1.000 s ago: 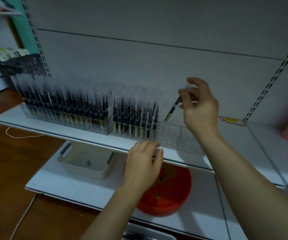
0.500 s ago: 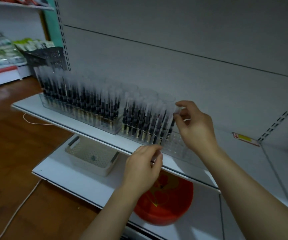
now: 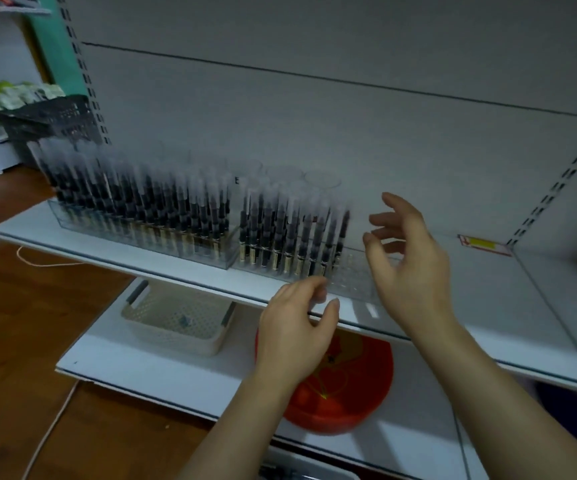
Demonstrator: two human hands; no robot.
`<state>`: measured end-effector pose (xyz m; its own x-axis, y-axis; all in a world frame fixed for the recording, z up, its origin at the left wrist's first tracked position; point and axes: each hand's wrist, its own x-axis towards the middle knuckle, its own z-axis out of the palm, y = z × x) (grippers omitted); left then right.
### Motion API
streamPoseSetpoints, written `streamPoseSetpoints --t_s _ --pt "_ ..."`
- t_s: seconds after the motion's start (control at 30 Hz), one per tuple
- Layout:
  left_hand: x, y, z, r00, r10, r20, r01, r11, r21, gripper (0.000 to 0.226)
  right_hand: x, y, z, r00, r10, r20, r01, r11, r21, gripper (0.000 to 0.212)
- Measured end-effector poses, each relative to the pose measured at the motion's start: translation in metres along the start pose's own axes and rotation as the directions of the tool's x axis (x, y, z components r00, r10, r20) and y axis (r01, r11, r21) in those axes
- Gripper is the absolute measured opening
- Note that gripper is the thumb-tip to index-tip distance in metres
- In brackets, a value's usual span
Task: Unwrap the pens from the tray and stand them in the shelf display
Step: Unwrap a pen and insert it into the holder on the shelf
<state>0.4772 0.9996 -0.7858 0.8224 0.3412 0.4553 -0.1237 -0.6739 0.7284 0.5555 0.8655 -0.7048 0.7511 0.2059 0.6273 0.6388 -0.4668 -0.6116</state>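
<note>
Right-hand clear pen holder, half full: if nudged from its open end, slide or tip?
Likely slides: the clear pen holder sits flat and low on the smooth white shelf. Its pens stand tall and fill only its left part, so they may rattle or lean. Probably light; the clear plastic looks rigid.

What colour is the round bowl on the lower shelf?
Red bowl with a faint yellow pattern, head view.

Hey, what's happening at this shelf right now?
A person is stocking pens upright into a clear display rack on the white shelf. The right hand hangs open beside the end of the filled rows, holding nothing. The left hand is at the shelf's front edge with fingers loosely curled; whether it holds anything is unclear. Part of the rack on the right has no pens. Below sit a cream basket and a red bowl.
</note>
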Motion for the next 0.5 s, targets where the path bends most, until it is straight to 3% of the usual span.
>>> streamPoseSetpoints --t_s 0.1,0.2,0.27,0.37,0.5 --pt "0.001 -0.001 -0.005 0.999 -0.01 0.032 0.013 0.995 -0.102 0.03 -0.03 -0.005 -0.001 0.996 -0.005 -0.088 0.005 1.0 0.0 0.041" --pt "-0.007 0.003 -0.016 0.996 -0.077 0.039 0.086 0.925 -0.369 0.022 -0.069 -0.006 0.005 0.991 0.031 -0.13 -0.029 0.999 0.015 0.033" --pt "-0.024 -0.001 -0.022 0.998 -0.064 0.022 0.067 0.885 -0.46 0.014 -0.102 -0.001 0.013 0.99 0.093 -0.108 -0.093 0.996 0.003 0.031" --pt "-0.065 -0.029 -0.016 0.989 -0.044 0.139 0.093 0.923 -0.372 0.011 -0.16 0.018 0.028 0.979 0.202 0.013 -0.202 0.979 -0.024 0.031" --pt "-0.127 -0.091 0.008 0.894 -0.224 0.388 0.309 0.935 -0.173 0.014 -0.234 0.058 0.049 0.901 0.362 0.238 -0.34 0.931 -0.129 0.029"
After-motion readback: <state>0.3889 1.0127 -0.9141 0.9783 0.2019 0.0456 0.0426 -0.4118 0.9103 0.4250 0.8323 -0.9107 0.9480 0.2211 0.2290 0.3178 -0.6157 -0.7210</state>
